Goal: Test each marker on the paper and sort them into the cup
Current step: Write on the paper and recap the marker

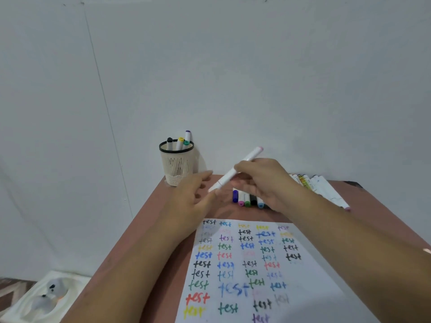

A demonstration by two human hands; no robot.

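My right hand [263,180] holds a white marker with a pink end [235,170] tilted above the table, its lower end toward my left hand [193,197]. The left hand's fingertips touch that lower end. A cream mesh cup [176,166] with a black rim stands at the table's far left corner and holds several capped markers. A white paper [247,271] covered with the word "test" in many colours lies in front of me. A row of capped markers [247,199] lies beyond the paper, partly hidden by my right hand.
More white markers [321,187] lie in a bunch at the table's far right by the wall. The brown table [163,229] ends close on the left; a white dish with a grey object [49,297] sits on the floor below left.
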